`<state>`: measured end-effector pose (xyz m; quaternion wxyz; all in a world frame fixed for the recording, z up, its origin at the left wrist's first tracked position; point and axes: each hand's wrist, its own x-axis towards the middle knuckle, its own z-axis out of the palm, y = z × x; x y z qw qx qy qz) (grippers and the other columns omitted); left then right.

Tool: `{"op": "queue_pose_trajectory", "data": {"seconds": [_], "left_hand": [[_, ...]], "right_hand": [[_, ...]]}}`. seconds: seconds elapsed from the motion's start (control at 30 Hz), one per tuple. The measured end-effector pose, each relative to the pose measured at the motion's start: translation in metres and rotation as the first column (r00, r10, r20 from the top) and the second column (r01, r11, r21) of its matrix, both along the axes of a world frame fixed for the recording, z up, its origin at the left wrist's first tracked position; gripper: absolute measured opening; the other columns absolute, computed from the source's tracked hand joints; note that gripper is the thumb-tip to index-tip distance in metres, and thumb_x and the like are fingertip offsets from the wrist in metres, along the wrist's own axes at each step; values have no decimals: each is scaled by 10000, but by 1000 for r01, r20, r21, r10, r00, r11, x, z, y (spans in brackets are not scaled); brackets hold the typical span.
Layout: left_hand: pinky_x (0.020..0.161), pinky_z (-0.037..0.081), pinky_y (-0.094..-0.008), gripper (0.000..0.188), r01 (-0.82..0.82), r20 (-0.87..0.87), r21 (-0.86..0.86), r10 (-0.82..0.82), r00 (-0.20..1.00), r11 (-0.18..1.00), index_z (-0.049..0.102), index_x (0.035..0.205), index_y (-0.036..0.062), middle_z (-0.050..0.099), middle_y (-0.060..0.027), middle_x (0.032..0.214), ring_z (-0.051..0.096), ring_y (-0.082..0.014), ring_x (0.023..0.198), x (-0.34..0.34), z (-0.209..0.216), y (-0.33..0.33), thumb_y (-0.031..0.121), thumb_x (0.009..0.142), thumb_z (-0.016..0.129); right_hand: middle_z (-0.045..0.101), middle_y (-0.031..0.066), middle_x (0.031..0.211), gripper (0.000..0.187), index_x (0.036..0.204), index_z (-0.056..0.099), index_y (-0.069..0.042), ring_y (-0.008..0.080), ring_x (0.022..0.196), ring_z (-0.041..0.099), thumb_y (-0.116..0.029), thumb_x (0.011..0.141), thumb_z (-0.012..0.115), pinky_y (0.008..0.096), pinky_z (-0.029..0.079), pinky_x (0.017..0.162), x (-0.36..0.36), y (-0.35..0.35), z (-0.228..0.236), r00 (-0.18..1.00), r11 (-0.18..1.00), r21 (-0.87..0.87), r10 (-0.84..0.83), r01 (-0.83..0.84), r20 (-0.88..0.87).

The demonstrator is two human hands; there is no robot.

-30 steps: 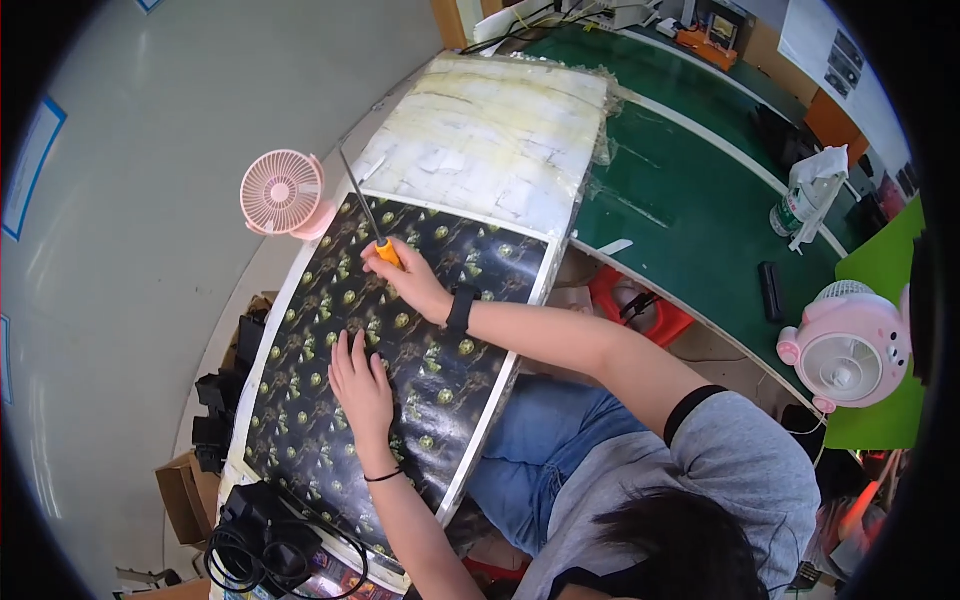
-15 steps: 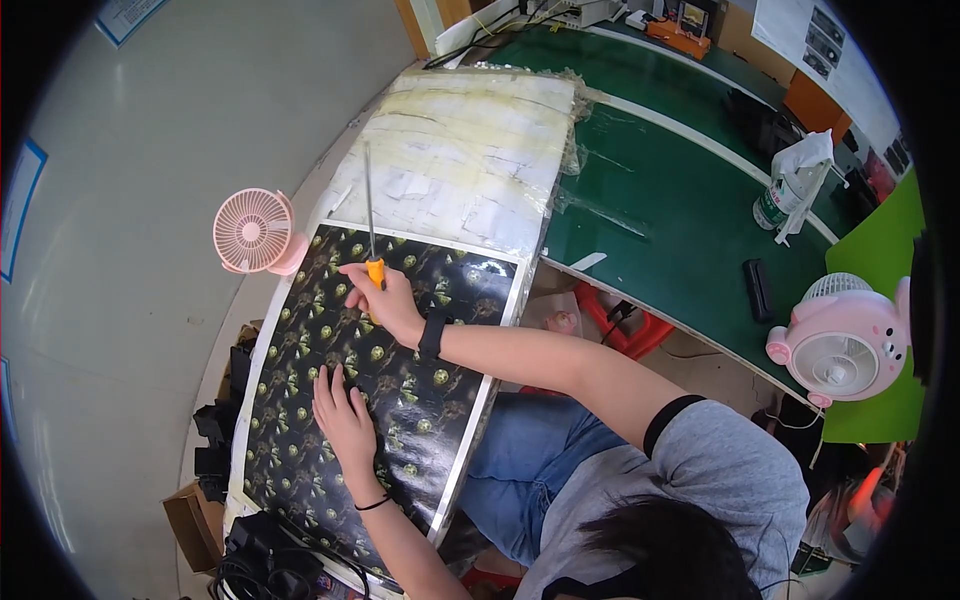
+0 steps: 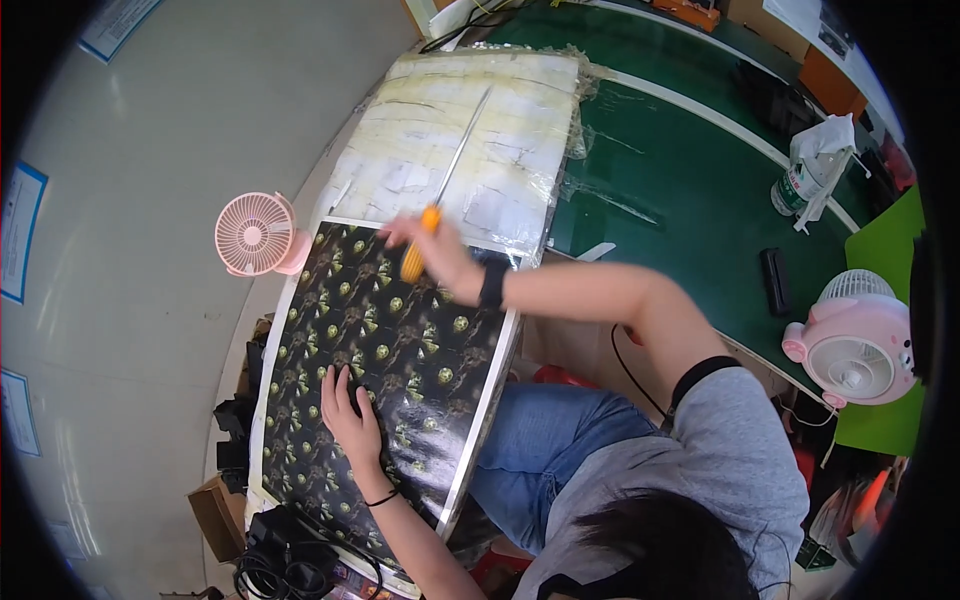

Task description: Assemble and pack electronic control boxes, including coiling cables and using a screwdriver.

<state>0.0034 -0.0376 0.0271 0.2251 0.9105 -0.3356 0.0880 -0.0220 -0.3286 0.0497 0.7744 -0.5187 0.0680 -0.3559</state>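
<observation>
right hand (image 3: 447,260) first, blurred: it's gripping the screwdriver (image 3: 431,217), some fingers stretched leftward, though which ones pinch i cannot tell. left hand (image 3: 353,427) lies flat farther down, fingers slightly spread. the screwdriver slants up and right from the nearer right fingers: orange handle over the sheet (image 3: 420,350) near its top edge, slim metal shaft aimed at the tabletop's (image 3: 500,190) far edge. dark, glossy, patterned sheet; yellowed, wrinkled tape (image 3: 430,100) beyond; round pink fan (image 3: 253,235) at the left edge.

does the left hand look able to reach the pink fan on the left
Probably yes: the left hand lies on the dark patterned sheet, apparently empty, with nothing standing between it and the pink fan.
</observation>
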Motion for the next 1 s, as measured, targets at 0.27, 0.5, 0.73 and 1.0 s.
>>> {"op": "queue_pose_trajectory", "data": {"seconds": [0.27,0.5,0.73,1.0], "left_hand": [[1107,272,-445,382,-57,24,48,56,998,997,525,1335,78,442,-128,1445,388,-319,1339,-6,6,2,205,978,476],[1100,296,-446,380,-34,16,55,33,999,998,515,1339,54,433,-151,1449,390,-341,1336,-8,5,-9,189,990,449],[1107,275,-444,384,-50,31,47,49,998,998,506,1339,43,429,-157,1449,378,-344,1341,-8,9,-2,183,986,450],[1089,288,-436,376,-56,97,90,47,994,994,513,1333,73,444,-141,1421,399,-329,1311,-3,2,-17,174,978,443]], "right_hand": [[690,79,686,365,749,682,-58,215,678,680,-389,895,628,364,525,643,-90,-347,12,380,450,-449,-893,772,-243],[407,228,1379,711,1087,683,-10,387,1240,431,-644,788,566,440,365,1038,-317,-546,-24,-354,161,-812,-840,561,-412],[587,146,1322,804,1306,574,-70,247,1316,470,-693,815,445,428,75,1149,-377,-565,-31,-448,519,-804,-668,290,-594],[665,169,1176,677,1171,669,-70,288,1166,596,-627,826,496,409,362,1025,-387,-577,-6,-479,361,-923,-792,132,-378]]}}
